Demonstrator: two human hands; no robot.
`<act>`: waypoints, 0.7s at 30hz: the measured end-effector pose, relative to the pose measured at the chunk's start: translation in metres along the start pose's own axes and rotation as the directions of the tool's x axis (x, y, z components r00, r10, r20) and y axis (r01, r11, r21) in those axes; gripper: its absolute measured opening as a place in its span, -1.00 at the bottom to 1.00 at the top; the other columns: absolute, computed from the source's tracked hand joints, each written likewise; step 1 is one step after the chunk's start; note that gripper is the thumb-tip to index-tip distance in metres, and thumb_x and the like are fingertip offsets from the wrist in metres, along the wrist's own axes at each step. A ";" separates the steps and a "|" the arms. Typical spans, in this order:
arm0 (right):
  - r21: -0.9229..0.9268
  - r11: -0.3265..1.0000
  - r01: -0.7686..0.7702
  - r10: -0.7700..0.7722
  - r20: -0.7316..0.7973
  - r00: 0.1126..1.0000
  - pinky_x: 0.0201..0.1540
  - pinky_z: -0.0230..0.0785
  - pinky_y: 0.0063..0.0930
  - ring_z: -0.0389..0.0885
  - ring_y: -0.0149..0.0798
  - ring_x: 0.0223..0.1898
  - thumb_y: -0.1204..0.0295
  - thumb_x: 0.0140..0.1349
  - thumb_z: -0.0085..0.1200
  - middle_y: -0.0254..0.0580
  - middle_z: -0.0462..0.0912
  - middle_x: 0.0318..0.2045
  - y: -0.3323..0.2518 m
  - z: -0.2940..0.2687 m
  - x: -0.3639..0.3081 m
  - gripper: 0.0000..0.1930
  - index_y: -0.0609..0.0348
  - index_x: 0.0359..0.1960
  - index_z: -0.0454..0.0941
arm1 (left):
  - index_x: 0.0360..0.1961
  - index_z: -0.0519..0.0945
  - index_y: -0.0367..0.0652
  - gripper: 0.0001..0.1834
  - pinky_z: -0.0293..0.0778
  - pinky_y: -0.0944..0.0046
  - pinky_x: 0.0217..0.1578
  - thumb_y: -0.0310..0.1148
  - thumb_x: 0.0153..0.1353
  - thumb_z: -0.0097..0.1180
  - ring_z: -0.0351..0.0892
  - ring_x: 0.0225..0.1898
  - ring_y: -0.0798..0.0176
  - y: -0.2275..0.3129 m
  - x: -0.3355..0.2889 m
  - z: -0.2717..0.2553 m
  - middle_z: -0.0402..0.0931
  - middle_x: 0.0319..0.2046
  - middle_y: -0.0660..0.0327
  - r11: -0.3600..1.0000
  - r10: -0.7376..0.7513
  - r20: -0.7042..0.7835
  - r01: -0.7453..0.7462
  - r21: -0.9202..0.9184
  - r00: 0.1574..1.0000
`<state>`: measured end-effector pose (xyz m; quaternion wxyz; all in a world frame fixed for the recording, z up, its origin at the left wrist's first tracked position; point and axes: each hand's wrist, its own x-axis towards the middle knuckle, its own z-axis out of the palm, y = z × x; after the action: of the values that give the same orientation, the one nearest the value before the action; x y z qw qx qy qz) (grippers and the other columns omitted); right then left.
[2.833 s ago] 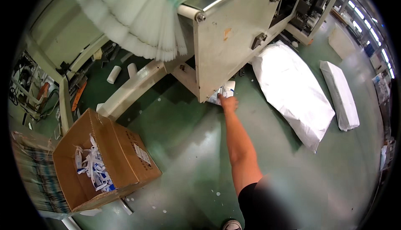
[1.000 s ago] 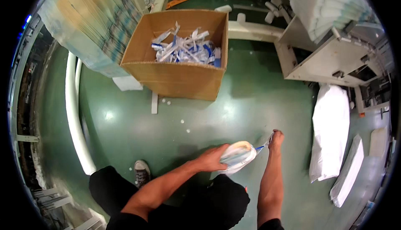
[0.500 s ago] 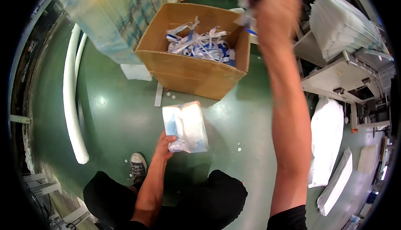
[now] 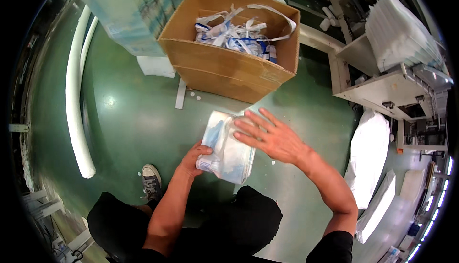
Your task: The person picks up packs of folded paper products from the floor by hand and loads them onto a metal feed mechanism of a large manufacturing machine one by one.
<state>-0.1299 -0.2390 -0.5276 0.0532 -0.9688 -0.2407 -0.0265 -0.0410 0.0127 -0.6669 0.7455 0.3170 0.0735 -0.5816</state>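
My left hand grips a thick bundle of white and pale-blue plastic bags by its left side, thumb on top. The bundle is tilted above the floor, between my knees and the carton. My right hand is open with its fingers spread, over the upper right part of the bundle; whether the fingertips touch it I cannot tell. Beyond both hands stands an open cardboard carton. Inside it lies a tangle of white and blue plastic strips, one long strip looping up along the right wall.
Tall wrapped stacks with blue-green print stand left of the carton. A long white roll lies on the left floor. On the right are a machine frame bearing a stack of white bags, and a white wrapped bundle.
My right hand has come down from above the carton's right side, where it held something blue and white, to the bundle. A looping strip now shows in the carton. The bundle has tilted.
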 end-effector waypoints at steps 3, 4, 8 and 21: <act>-0.042 0.998 0.053 -0.051 0.038 0.998 0.39 0.06 -0.10 0.19 -0.14 0.34 0.47 0.08 0.03 -0.31 0.17 0.35 -0.004 0.011 -0.033 -0.34 -0.04 0.30 0.22 | 0.14 0.35 -0.34 -0.37 0.53 0.10 -0.07 -0.41 -0.03 0.16 0.57 -0.10 0.04 -0.005 0.012 0.012 0.51 -0.09 0.00 0.992 -0.125 0.080 0.126 -0.007 0.989; -0.042 0.995 0.090 -0.090 -0.010 0.996 0.37 0.09 -0.10 0.23 -0.14 0.32 0.47 0.08 0.03 -0.29 0.22 0.32 -0.004 0.014 -0.041 -0.37 -0.01 0.27 0.25 | 0.14 0.35 -0.34 -0.37 0.53 0.09 -0.07 -0.42 -0.03 0.15 0.57 -0.10 0.04 -0.007 0.016 0.016 0.51 -0.09 0.01 0.981 -0.190 0.024 0.189 0.032 0.982; 0.146 0.987 0.064 -0.041 -0.153 0.987 0.24 0.27 -0.12 0.38 -0.14 0.21 0.52 -0.01 0.11 -0.23 0.43 0.16 -0.013 0.022 -0.061 -0.44 0.06 0.12 0.36 | 0.15 0.36 -0.29 -0.38 0.55 0.08 -0.09 -0.25 0.06 0.18 0.58 -0.11 0.01 -0.008 0.030 0.032 0.52 -0.06 0.02 0.944 -0.308 -0.061 0.313 0.102 0.949; 0.887 -0.461 0.034 0.760 0.375 0.531 0.16 0.32 -0.28 0.45 -0.19 0.10 0.46 0.00 0.31 0.00 0.46 0.08 -0.029 0.050 -0.075 -0.27 0.38 0.21 0.21 | 0.32 0.09 -0.30 -0.05 0.21 0.15 0.24 -0.38 -0.09 0.32 0.27 0.24 0.12 -0.026 0.035 0.093 0.27 0.20 0.08 0.881 -0.011 0.055 -0.016 0.472 0.998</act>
<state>-0.2085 -0.2428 -0.5809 0.8267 -0.4838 0.2800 -0.0648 -0.0783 -0.0711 -0.6206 0.6483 0.4728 -0.0916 -0.5898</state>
